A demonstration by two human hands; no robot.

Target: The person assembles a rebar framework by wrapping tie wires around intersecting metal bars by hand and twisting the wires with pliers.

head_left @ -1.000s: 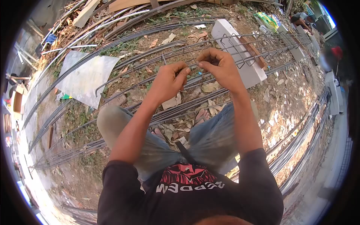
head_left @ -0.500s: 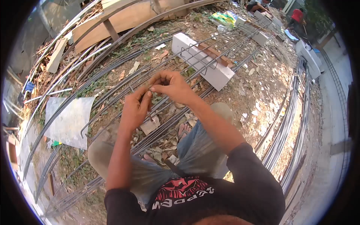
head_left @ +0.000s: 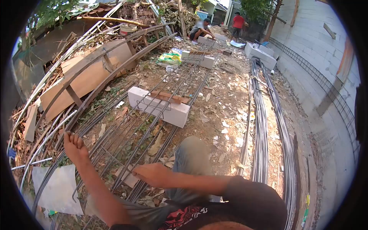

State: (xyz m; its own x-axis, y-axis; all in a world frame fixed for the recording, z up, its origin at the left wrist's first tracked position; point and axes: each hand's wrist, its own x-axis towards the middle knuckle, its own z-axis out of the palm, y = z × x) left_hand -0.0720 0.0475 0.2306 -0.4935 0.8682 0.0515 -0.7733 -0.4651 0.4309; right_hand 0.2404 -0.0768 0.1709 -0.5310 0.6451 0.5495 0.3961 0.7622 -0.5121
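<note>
My left hand (head_left: 76,148) is raised at the left with its fingers curled closed; what it holds, if anything, is too small to make out. My right hand (head_left: 152,174) is closed low over the steel bars, beside a thin rod (head_left: 114,158) that slants up to the left; I cannot tell whether it grips this rod. Long steel bars with bent wire stirrups (head_left: 151,111) run away from me across a pale block (head_left: 176,114). On that block lies a reddish-brown wood piece (head_left: 165,96).
Bundles of bars (head_left: 260,126) lie at the right beside a block wall (head_left: 326,50). Planks and a plywood sheet (head_left: 90,71) stand at the left, near a pale sheet (head_left: 57,188). One person (head_left: 200,30) crouches far ahead; another in red (head_left: 238,23) stands.
The view has tilted up and turned toward the right. My hands, close together half a second ago, are now apart, the left further left and the right lower down.
</note>
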